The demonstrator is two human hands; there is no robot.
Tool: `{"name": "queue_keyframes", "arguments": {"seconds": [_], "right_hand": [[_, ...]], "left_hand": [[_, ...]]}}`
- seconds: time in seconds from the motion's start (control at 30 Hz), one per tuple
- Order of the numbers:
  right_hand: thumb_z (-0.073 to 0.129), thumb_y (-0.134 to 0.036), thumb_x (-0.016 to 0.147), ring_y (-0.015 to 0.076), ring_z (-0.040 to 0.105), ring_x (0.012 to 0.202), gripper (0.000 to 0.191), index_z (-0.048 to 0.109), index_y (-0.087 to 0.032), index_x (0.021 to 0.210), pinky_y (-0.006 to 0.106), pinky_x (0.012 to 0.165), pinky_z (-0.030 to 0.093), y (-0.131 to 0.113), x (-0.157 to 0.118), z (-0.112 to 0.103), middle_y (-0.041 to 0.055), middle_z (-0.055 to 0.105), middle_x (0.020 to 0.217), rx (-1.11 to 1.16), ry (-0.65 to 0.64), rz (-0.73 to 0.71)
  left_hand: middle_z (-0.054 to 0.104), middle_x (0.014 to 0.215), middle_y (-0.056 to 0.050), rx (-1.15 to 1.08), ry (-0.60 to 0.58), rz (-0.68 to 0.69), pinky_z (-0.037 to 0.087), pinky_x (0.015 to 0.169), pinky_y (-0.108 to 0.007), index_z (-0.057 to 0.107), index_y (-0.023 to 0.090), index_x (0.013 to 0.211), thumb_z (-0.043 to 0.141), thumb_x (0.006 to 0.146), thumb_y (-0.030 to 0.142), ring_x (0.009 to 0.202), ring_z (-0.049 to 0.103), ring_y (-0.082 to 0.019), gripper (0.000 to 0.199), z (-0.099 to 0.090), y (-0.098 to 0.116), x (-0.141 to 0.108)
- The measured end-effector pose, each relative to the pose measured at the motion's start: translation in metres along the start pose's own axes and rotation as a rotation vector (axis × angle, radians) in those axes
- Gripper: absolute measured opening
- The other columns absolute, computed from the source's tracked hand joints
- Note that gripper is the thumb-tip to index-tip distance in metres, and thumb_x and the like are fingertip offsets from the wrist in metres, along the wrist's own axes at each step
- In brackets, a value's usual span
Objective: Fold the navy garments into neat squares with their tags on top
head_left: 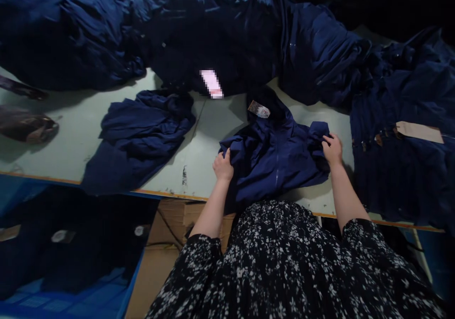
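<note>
A navy hooded jacket (pixel 277 153) lies front up on the pale table (pixel 209 129), its hood pointing away from me and its zip running down the middle. A printed hang tag (pixel 259 109) rests by the hood. My left hand (pixel 223 166) is closed on the jacket's left-side edge, around the sleeve or shoulder. On the other side, my right hand (pixel 332 149) pinches the bunched cloth of the opposite sleeve. Some of the fingers are hidden in the folds. The jacket's lower edge reaches the front of the table.
Another navy garment (pixel 142 134) lies crumpled to the left, overhanging the table edge. Large navy piles (pixel 213 30) line the back. At right is a stack of navy garments (pixel 401 177) with a beige tag (pixel 419 132). A blue bin (pixel 117 286) and cardboard (pixel 156 267) stand below.
</note>
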State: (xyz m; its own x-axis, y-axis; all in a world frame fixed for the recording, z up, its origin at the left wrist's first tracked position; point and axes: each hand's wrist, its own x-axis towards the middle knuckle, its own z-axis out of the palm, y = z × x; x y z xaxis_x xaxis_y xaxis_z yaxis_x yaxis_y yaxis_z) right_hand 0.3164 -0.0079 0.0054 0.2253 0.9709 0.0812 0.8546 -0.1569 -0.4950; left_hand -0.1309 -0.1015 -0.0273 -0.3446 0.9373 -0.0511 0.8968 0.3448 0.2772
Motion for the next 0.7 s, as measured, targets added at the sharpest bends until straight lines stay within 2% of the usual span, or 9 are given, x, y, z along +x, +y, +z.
{"name": "queue_keyframes", "arguments": {"seconds": [0.07,0.17,0.27,0.37,0.43,0.47,0.53,0.6,0.7], "right_hand": [[0.052,-0.039,0.096,0.0359,0.040,0.148,0.039,0.075,-0.018,0.120,0.064,0.118,0.033,-0.002,0.000,0.013,0.0191,0.052,0.154,-0.084,-0.097,0.070],[0.058,-0.049,0.095,0.0414,0.030,0.153,0.036,0.075,-0.021,0.111,0.072,0.115,0.030,-0.001,0.005,0.027,0.0185,0.042,0.162,-0.170,-0.143,0.107],[0.067,-0.047,0.090,0.0400,0.032,0.153,0.037,0.068,-0.020,0.115,0.063,0.113,0.039,0.001,0.019,0.035,0.0206,0.037,0.164,-0.155,-0.123,0.081],[0.080,-0.047,0.080,0.0374,0.047,0.143,0.075,0.051,-0.016,0.141,0.047,0.105,0.048,-0.002,0.037,0.040,0.0269,0.038,0.161,-0.132,-0.125,0.095],[0.082,-0.047,0.076,0.0367,0.056,0.133,0.094,0.039,-0.014,0.153,0.044,0.101,0.050,-0.007,0.046,0.044,0.0269,0.047,0.154,-0.155,-0.184,0.096],[0.081,-0.046,0.077,0.0363,0.059,0.129,0.093,0.039,-0.014,0.154,0.044,0.100,0.051,-0.011,0.049,0.045,0.0249,0.054,0.149,-0.175,-0.229,0.078],[0.075,-0.042,0.082,0.0348,0.062,0.122,0.073,0.051,-0.016,0.146,0.042,0.098,0.051,-0.021,0.051,0.047,0.0186,0.065,0.136,-0.227,-0.320,-0.008],[0.069,-0.035,0.083,0.0333,0.063,0.117,0.047,0.065,-0.020,0.128,0.042,0.097,0.051,-0.031,0.048,0.047,0.0135,0.070,0.124,-0.292,-0.386,-0.139],[0.066,-0.027,0.082,0.0338,0.060,0.118,0.028,0.073,-0.022,0.108,0.047,0.103,0.048,-0.048,0.045,0.047,0.0118,0.070,0.119,-0.358,-0.432,-0.366]], "left_hand": [[0.056,0.145,-0.024,-0.024,-0.007,-0.019,0.047,0.107,-0.058,0.054,0.021,0.154,0.047,0.089,0.008,0.129,0.057,-0.039,0.067,-0.001,-0.002,0.001],[0.057,0.145,-0.023,-0.083,-0.005,-0.068,0.045,0.111,-0.059,0.055,0.019,0.152,0.051,0.084,0.007,0.133,0.055,-0.039,0.069,-0.003,-0.006,0.004],[0.049,0.155,-0.023,-0.190,0.070,-0.052,0.037,0.121,-0.057,0.048,0.015,0.157,0.051,0.081,0.006,0.146,0.044,-0.037,0.077,-0.008,-0.010,0.011],[0.038,0.166,-0.017,-0.284,0.146,0.076,0.027,0.129,-0.051,0.036,0.015,0.163,0.050,0.077,0.005,0.157,0.029,-0.031,0.088,-0.017,-0.006,0.025],[0.040,0.167,-0.012,-0.284,0.098,0.217,0.027,0.128,-0.049,0.041,0.020,0.162,0.053,0.075,0.007,0.157,0.032,-0.030,0.089,-0.021,0.004,0.037],[0.042,0.166,-0.010,-0.265,0.047,0.296,0.028,0.128,-0.049,0.046,0.022,0.159,0.055,0.074,0.009,0.155,0.035,-0.030,0.086,-0.022,0.011,0.043],[0.048,0.162,-0.009,-0.213,-0.056,0.427,0.029,0.126,-0.051,0.057,0.026,0.149,0.063,0.076,0.016,0.150,0.042,-0.032,0.075,-0.019,0.028,0.056],[0.058,0.152,-0.011,-0.189,-0.130,0.498,0.032,0.123,-0.052,0.065,0.026,0.140,0.068,0.081,0.026,0.142,0.050,-0.034,0.059,-0.012,0.046,0.070],[0.070,0.130,-0.014,-0.210,-0.163,0.453,0.041,0.116,-0.048,0.070,0.022,0.129,0.063,0.092,0.032,0.128,0.060,-0.031,0.039,0.002,0.069,0.095]]}}
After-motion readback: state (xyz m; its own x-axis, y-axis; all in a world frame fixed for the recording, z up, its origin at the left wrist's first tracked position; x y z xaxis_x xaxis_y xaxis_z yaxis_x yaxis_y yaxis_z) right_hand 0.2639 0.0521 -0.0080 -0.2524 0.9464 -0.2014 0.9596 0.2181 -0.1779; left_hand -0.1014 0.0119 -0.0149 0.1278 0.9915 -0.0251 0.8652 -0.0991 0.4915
